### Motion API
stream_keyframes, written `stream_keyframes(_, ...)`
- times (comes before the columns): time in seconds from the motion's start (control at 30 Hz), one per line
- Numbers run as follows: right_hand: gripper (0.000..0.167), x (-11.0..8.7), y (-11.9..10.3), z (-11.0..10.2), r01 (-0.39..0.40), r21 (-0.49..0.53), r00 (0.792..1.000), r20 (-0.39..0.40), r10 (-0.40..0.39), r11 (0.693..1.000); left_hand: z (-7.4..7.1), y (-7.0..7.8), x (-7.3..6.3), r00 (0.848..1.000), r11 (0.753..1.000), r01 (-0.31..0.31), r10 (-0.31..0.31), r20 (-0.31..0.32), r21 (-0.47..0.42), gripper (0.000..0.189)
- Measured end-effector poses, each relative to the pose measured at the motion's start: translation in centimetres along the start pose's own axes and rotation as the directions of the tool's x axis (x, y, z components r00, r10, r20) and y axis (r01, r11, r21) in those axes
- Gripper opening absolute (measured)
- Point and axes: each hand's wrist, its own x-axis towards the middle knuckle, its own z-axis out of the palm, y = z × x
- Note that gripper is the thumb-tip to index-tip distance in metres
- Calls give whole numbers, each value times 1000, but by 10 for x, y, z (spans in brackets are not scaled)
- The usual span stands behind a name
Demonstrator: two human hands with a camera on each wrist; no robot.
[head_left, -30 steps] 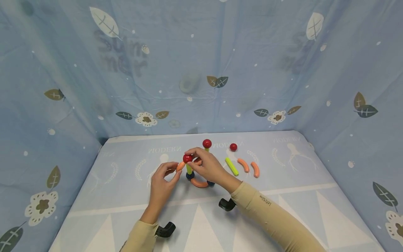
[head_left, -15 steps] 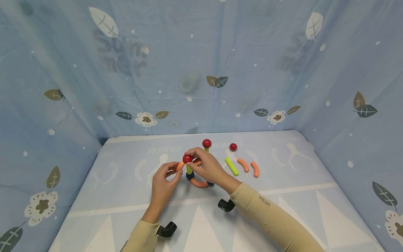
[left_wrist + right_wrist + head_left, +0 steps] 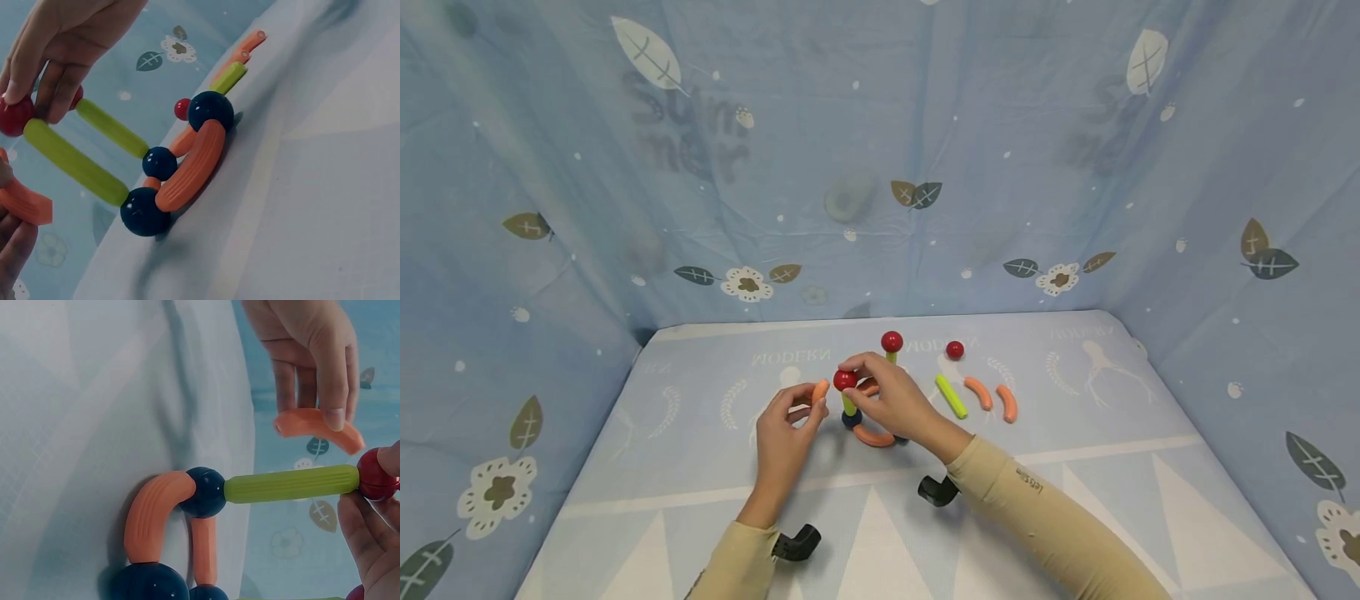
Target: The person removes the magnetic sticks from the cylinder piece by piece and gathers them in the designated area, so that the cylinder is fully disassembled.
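My left hand (image 3: 782,442) pinches a curved orange rod (image 3: 306,423) between thumb and fingertips. A small gap separates that rod from the red ball (image 3: 845,380), which my right hand (image 3: 898,404) holds with its thumb and fingers. Below the ball, an upright green rod (image 3: 290,483) runs down to a dark blue ball (image 3: 204,491) at the base. Curved orange rods (image 3: 194,169) join several dark blue balls (image 3: 145,211) low on the table. A second green rod (image 3: 112,128) rises farther back, topped by another red ball (image 3: 892,342), partly hidden by fingers in the left wrist view.
Right of the structure lie a loose green rod (image 3: 951,397) and two curved orange rods (image 3: 978,393). Behind them is a loose red ball (image 3: 955,350). A patterned cloth covers the table (image 3: 700,450), and blue curtains (image 3: 880,125) enclose its back and sides.
My left hand has drawn the curved orange rod leftward, away from the red ball it was against. My right hand keeps its hold on the ball, nearly still.
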Motion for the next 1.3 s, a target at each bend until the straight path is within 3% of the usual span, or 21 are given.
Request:
stream_keyframes(0.13,34,-1,0,-1,0,-8,1000,5,0,1000,-4,-8,3,995,995,101,-101,-10,-28,21)
stream_keyframes(0.3,33,-1,0,-1,-2,-15,1000,7,2,1000,-10,-21,5,969,967,247,-247,17,-63,21)
stream_keyframes(0.4,33,-1,1,0,4,-15,1000,9,-4,1000,-12,-31,6,949,949,315,-315,18,-2,21)
stream_keyframes(0.57,33,0,2,0,15,-1,1000,6,-15,1000,-15,-46,9,927,920,372,-375,0,125,22)
stream_keyframes(0.83,33,-1,3,1,12,12,1000,4,-12,1000,-20,-60,11,920,901,385,-393,-2,198,25)
stream_keyframes(1.13,34,-1,2,2,8,24,1000,6,-8,1000,-26,-67,13,933,882,356,-355,-63,308,25)
stream_keyframes(1.3,34,-1,2,0,6,21,1000,5,-6,1000,-28,-73,14,949,876,311,-305,-75,369,22)
